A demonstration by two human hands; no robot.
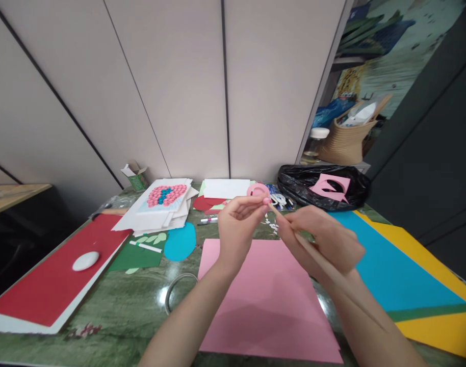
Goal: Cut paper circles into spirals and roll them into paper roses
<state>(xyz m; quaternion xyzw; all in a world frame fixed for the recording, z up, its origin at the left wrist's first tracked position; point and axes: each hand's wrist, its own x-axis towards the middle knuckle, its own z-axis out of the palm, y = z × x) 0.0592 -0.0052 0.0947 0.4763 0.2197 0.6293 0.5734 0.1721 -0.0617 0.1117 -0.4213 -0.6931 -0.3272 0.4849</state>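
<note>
One small pink piece [267, 201] sits at the tip of a wooden stick [332, 272], between the left hand's [240, 219] thumb and fingertips, which are closed on it. The right hand [320, 237] has its fingers wrapped around the stick, whose far end slants back over the forearm. Both are raised above a pink sheet [263, 300] on a green marbled tabletop [129, 311]. Red card [60, 270] lies left, blue card [386, 265] right; behind stand a black plastic bag [294, 188] and a pale panelled wall [172, 76].
</note>
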